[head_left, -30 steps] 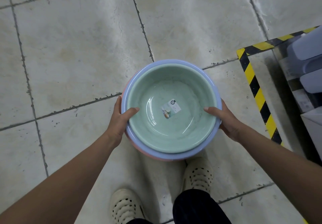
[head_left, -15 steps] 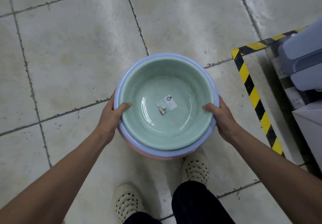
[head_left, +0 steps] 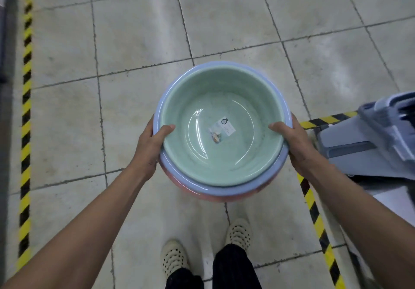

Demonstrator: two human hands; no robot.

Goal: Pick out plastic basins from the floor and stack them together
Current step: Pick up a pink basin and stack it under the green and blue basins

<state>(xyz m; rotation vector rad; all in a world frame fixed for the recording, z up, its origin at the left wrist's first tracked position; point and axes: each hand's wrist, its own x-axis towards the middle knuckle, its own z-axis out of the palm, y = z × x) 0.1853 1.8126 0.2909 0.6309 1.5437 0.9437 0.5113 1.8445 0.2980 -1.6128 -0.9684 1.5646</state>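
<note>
A stack of three nested plastic basins is held above the tiled floor in the middle of the head view. The green basin [head_left: 193, 109] sits innermost with a small label on its bottom. Around it shows the rim of the blue basin [head_left: 231, 191], and beneath that the pink basin [head_left: 215, 198]. My left hand [head_left: 149, 145] grips the stack's left rim, thumb inside the green basin. My right hand [head_left: 294, 141] grips the right rim the same way.
Yellow-black hazard tape [head_left: 26, 118] runs down the left side, and another strip [head_left: 314, 216] borders the right. Stacked grey-blue plastic goods [head_left: 368, 140] stand at the right edge. My two feet in cream perforated shoes [head_left: 238, 232] stand on the tiles [head_left: 139, 41] below the basins.
The view has lifted and widened, with the left tape line now in sight. The basin stack stays held in both hands and has shifted slightly right in view.
</note>
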